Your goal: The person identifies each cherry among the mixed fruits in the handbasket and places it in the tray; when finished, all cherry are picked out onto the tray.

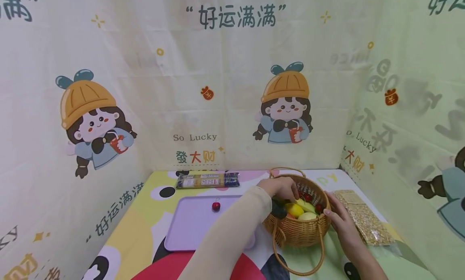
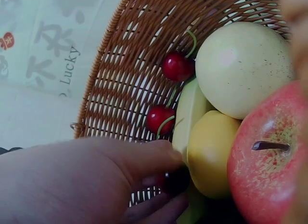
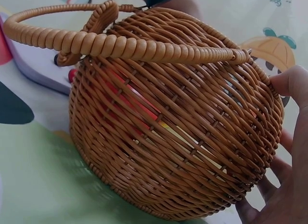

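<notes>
A wicker basket (image 1: 298,233) stands on the table, its front handle hanging down. My left hand (image 1: 281,188) reaches in over the rim; in the left wrist view its thumb and fingers pinch a dark cherry (image 2: 176,180). Beside the fingertips lie a yellow lemon (image 2: 210,154) and a banana (image 2: 186,115). Two more red cherries, one a red cherry (image 2: 160,119) near the thumb, rest by the basket wall. A red apple (image 2: 269,161) and a pale round fruit (image 2: 243,67) fill the other side. My right hand (image 1: 343,223) grips the basket's right side, thumb at the rim.
On the left a purple tray (image 1: 181,227) carries one cherry (image 1: 216,206). Behind it lies a packet of noodles (image 1: 207,180). A clear bag of grains (image 1: 363,219) lies right of the basket. Printed cloth walls (image 1: 232,70) enclose the table.
</notes>
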### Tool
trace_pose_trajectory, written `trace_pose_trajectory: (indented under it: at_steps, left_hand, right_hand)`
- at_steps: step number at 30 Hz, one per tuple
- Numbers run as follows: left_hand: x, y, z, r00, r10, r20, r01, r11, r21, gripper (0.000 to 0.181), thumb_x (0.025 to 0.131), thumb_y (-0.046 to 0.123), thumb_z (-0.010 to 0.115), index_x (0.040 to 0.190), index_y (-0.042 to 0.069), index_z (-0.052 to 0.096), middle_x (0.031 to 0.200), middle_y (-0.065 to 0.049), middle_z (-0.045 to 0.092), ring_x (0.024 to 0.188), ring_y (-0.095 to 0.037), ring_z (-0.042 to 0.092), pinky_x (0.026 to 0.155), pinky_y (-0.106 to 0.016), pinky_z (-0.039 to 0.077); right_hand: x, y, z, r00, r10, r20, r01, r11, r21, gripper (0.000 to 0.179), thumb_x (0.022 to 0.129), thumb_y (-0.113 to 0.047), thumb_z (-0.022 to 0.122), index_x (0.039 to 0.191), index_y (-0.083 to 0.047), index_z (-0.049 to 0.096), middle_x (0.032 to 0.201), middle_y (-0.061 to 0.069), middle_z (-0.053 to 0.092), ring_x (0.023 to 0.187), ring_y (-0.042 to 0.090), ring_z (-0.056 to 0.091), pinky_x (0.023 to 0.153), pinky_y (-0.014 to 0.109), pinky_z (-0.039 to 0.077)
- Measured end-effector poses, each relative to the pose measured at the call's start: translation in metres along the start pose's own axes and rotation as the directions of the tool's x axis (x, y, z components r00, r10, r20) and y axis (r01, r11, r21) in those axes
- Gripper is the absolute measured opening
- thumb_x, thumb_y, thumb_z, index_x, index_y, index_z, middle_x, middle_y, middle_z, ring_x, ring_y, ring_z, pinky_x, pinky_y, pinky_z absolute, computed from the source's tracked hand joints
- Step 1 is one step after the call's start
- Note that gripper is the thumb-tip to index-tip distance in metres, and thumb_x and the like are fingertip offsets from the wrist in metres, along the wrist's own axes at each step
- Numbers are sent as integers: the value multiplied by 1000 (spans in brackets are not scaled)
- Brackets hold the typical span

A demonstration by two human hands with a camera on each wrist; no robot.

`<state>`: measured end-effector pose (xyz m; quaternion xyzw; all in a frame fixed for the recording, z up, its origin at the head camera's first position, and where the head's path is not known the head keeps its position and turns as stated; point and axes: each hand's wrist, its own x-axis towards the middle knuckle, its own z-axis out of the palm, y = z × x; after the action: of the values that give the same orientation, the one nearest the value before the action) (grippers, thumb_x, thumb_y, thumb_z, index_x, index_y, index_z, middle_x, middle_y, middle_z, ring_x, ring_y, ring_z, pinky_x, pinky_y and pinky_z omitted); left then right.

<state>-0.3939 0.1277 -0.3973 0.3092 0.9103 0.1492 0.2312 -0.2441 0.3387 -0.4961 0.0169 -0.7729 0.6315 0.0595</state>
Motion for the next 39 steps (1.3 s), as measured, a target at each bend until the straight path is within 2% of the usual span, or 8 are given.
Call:
trace_pose_trajectory:
  at_steps: [3,15,19,21,24,28,32,39]
  left_hand:
    - [0,-1,1,1000,-1,-2,1,1000,-10,17,102,16,81,116,23,87,112,11,79,93,-5,68,86,-25,60]
    - [-8,-6,-3,991,119,-55,-122,992,-43,22,103,15,80,124,18,85,113,8,81,92,-6,71,80,-21,59]
    - [-12,-5,-7,982,162,-99,-163,987,-3,22,104,20,78,125,21,84,116,11,80,100,-3,69,95,-23,57]
    - [-15,-6,-9,973,194,-126,-193,981,19,22,105,23,78,126,24,84,118,13,80,103,-2,68,98,-23,56]
    - [-19,-8,-11,957,225,-182,-217,974,62,24,105,28,78,128,29,84,119,18,79,105,0,66,123,-40,43]
    - [-26,-9,-12,934,266,-239,-260,964,55,24,105,28,78,128,28,84,119,19,79,100,-1,66,115,-37,48]
    - [-40,-11,-6,906,304,-293,-329,943,-39,23,104,24,79,127,25,84,124,14,78,102,-1,69,86,-17,56]
    - [-78,-24,11,845,331,-420,-452,861,-232,26,105,22,79,130,24,81,130,8,77,113,-1,73,95,-17,60]
  right_hand:
    - [1,0,0,1000,-4,0,4,1000,-3,64,120,-34,46,179,-34,21,188,12,11,144,-8,38,99,10,43]
    - [1,-1,0,1000,9,7,-9,1000,12,64,120,-34,46,179,-34,20,189,11,6,151,0,35,97,6,42]
    - [1,-2,-1,1000,1,1,-1,1000,9,64,120,-34,46,179,-35,20,189,10,8,149,-2,36,97,5,41]
    - [1,-2,-1,1000,-6,0,6,1000,14,64,121,-33,46,179,-34,20,188,11,8,147,-4,36,97,5,41]
    - [2,-2,-2,1000,-10,2,9,1000,24,64,121,-32,46,179,-34,20,189,10,8,145,-7,36,97,5,41]
    - [0,0,-5,1000,-11,-1,11,1000,29,64,121,-31,45,179,-35,20,189,9,6,146,-6,35,96,6,41]
    - [-1,1,-5,1000,-8,-4,8,999,42,64,120,-30,46,179,-35,20,189,8,3,149,-4,34,98,6,41]
    - [-2,-1,0,1000,1,2,-1,998,59,64,121,-31,45,179,-35,19,189,8,2,163,9,25,106,6,36]
